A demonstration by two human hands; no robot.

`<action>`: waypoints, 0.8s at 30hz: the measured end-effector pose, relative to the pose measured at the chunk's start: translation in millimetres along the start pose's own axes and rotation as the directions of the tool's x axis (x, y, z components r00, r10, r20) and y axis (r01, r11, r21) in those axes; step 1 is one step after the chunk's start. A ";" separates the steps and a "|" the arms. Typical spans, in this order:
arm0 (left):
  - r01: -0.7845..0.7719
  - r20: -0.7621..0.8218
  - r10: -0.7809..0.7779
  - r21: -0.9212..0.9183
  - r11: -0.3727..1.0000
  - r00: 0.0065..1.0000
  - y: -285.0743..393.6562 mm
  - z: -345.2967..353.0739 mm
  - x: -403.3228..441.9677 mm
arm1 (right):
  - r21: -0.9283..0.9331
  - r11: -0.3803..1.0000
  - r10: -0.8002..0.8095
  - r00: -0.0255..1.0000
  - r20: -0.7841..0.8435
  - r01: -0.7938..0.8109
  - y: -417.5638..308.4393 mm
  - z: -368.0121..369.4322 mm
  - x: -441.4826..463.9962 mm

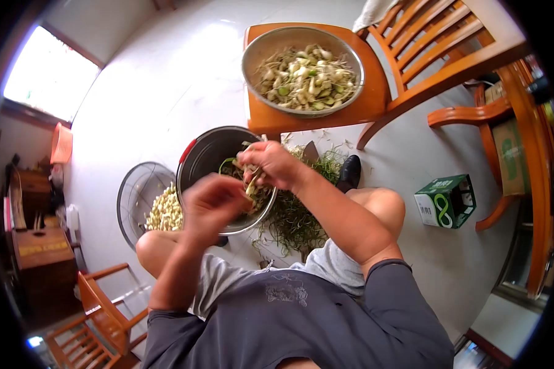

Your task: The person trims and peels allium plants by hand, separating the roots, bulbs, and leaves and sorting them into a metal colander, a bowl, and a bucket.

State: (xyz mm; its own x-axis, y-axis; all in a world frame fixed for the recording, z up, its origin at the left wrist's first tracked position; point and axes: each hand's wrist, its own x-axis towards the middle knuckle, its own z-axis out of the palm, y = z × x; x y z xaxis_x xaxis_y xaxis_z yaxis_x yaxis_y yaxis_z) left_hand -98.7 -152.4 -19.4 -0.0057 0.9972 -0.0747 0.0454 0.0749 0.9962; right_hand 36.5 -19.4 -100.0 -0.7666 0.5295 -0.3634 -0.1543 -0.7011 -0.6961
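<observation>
My right hand [269, 163] is closed around some pale bulbs with stems and roots, above a dark bucket [196, 154] with a metal rim. Just left of it and lower, my left hand [212, 202] is blurred by motion, its fingertips close to the held bulbs; what it holds, if anything, is unclear. More plant scraps lie inside the bucket, partly hidden by my hands. Peeled white bulbs [166, 209] sit in a round mesh basket [128, 212] to the left. A metal bowl [250, 77] heaped with untrimmed bulbs [311, 77] rests on a wooden chair seat [375, 92].
Green stem trimmings [295, 221] are piled on the floor between my feet, right of the bucket. A green and white box [446, 202] stands at the right, near wooden furniture [532, 166]. At lower left is another wooden chair [108, 313]; an orange basket [61, 144] is above it.
</observation>
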 end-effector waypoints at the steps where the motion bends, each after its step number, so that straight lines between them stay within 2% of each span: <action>1: 0.102 0.034 -0.107 0.123 0.987 0.994 -23.1 12.6 -12.3 | 0.013 1.000 -0.026 1.000 -0.013 0.026 -2.2 -0.7 0.3; 3: 0.017 0.184 -0.086 0.346 0.938 0.979 -83.5 38.0 -27.8 | 0.086 0.995 -0.046 0.999 0.001 0.046 -5.8 0.8 -0.8; 4: -0.211 0.296 0.042 0.564 0.799 0.954 -111.3 44.1 -34.3 | 0.107 0.993 -0.053 0.999 0.002 0.052 -6.0 2.1 -1.2; 5: -0.421 0.429 0.127 0.709 0.566 0.894 -133.1 46.6 -36.9 | 0.126 0.990 -0.061 0.998 0.001 0.060 -6.2 2.6 -0.7; 6: -0.393 0.433 0.079 0.708 0.587 0.898 -148.0 42.4 -35.7 | 0.130 0.990 -0.057 0.998 -0.008 0.057 -4.9 1.5 -0.4; 7: -0.362 0.438 0.029 0.701 0.614 0.898 -131.4 42.3 -31.3 | 0.147 0.988 -0.055 0.998 0.009 0.053 -4.2 1.9 0.1; 8: 0.124 0.314 -0.522 0.755 0.643 0.793 -114.1 39.3 -21.2 | 0.164 0.986 -0.048 0.999 0.023 0.044 -2.5 2.5 -0.3; 9: 0.165 0.244 -0.508 0.757 0.633 0.826 -108.4 30.0 -19.6 | 0.181 0.983 -0.040 0.999 0.036 0.033 -0.9 3.0 -0.6; 10: 0.252 0.193 -0.424 0.568 0.784 0.885 -110.5 15.6 -20.4 | 0.178 0.984 -0.036 0.998 0.050 0.026 0.0 3.4 -0.8; 11: 0.261 0.098 -0.338 0.453 0.853 0.936 -109.8 3.8 -20.0 | 0.163 0.986 -0.035 0.998 0.052 0.026 -0.6 5.9 -1.1; 12: 0.286 -0.002 -0.293 0.221 0.932 0.956 -104.0 -4.4 -19.5 | 0.154 0.988 -0.038 0.998 0.053 0.029 -1.5 10.4 -1.8; 13: 0.218 -0.043 -0.214 0.206 0.954 0.976 -91.0 -13.6 -18.1 | 0.148 0.988 -0.041 0.998 0.054 0.033 -0.5 14.4 -2.0; 15: 0.090 -0.028 -0.097 -0.204 0.975 0.995 -80.7 -15.8 -8.7 | 0.099 0.995 -0.029 0.998 0.056 0.023 5.1 21.5 5.1; 18: 0.169 -0.006 -0.172 -0.154 0.974 0.985 -84.7 -24.6 -1.8 | 0.029 0.999 -0.022 1.000 -0.001 0.022 14.2 25.8 8.9; 22: 0.225 -0.049 -0.248 -0.279 0.934 0.968 -97.0 -35.5 -1.6 | 0.059 0.997 -0.044 0.982 -0.185 0.056 18.5 27.6 14.0; 24: 0.223 -0.094 -0.265 -0.320 0.921 0.959 -101.9 -45.6 -2.0 | 0.008 1.000 -0.027 0.984 -0.179 0.029 18.4 21.8 17.5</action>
State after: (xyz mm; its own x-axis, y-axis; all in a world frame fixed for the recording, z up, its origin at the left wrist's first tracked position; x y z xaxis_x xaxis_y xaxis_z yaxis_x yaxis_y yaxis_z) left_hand -148.8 -162.1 -118.7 -0.1119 0.9367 -0.3318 -0.2789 0.2909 0.9152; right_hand 6.7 -33.5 -105.7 -0.6383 0.6249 -0.4496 -0.1809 -0.6895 -0.7014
